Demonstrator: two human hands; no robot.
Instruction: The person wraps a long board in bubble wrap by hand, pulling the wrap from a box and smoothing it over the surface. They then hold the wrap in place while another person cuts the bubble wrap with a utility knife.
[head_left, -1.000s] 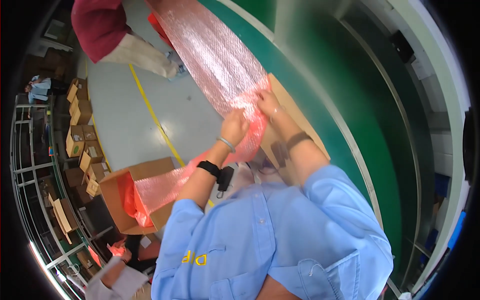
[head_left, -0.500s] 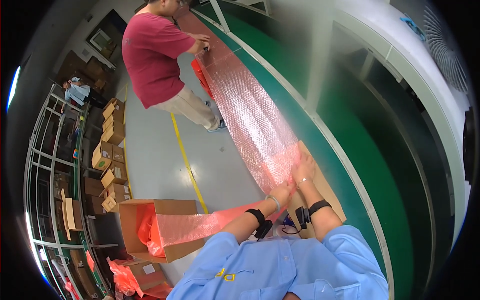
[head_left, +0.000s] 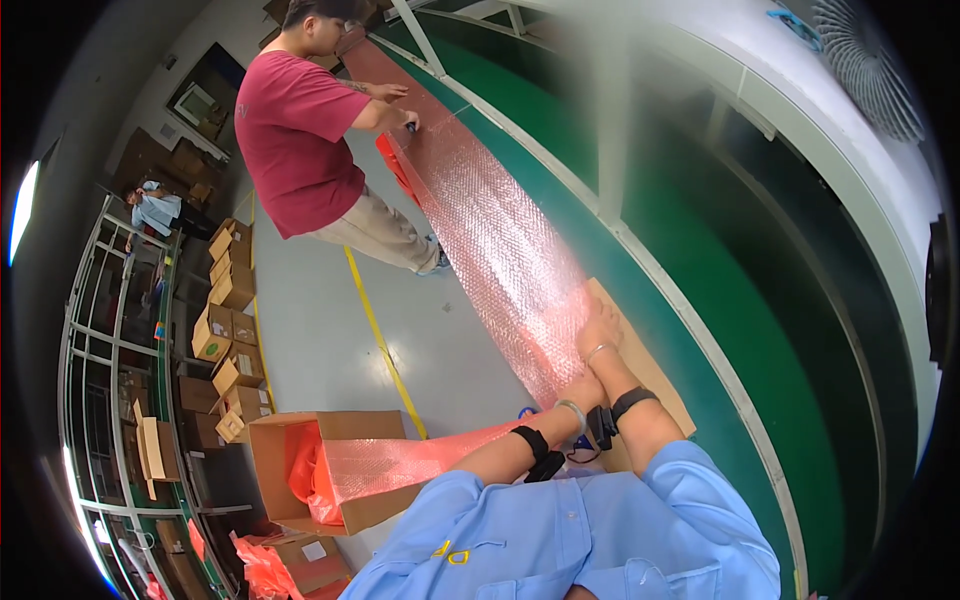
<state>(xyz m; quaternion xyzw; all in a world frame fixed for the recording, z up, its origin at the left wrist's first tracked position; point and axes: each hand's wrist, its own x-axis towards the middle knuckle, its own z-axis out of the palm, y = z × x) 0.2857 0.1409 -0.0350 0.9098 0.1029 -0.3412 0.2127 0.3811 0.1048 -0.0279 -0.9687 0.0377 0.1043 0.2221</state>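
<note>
A long sheet of pink bubble wrap (head_left: pixel 495 225) lies stretched along the green table (head_left: pixel 560 215). At its near end my left hand (head_left: pixel 578 390) is closed on the wrap's edge, with its fingertips partly hidden. Just beyond it, my right hand (head_left: pixel 600 332) rests with fingers stretched out over the wrap and the edge of a flat brown cardboard piece (head_left: pixel 640 370). Another strip of bubble wrap (head_left: pixel 415 460) runs from near my left wrist down to an open cardboard box (head_left: pixel 282 470), which holds red plastic.
A co-worker in a red shirt (head_left: pixel 300 140) leans over the far end of the wrap, a small dark tool (head_left: pixel 411 127) in one hand. Several cardboard boxes (head_left: pixel 232 285) line the left side by a rack. A white metal frame (head_left: pixel 650 255) borders the table's right.
My hands have shifted slightly, the left one staying on the wrap's edge. The co-worker's arm has moved across the sheet with the small tool. My view has tilted a little.
</note>
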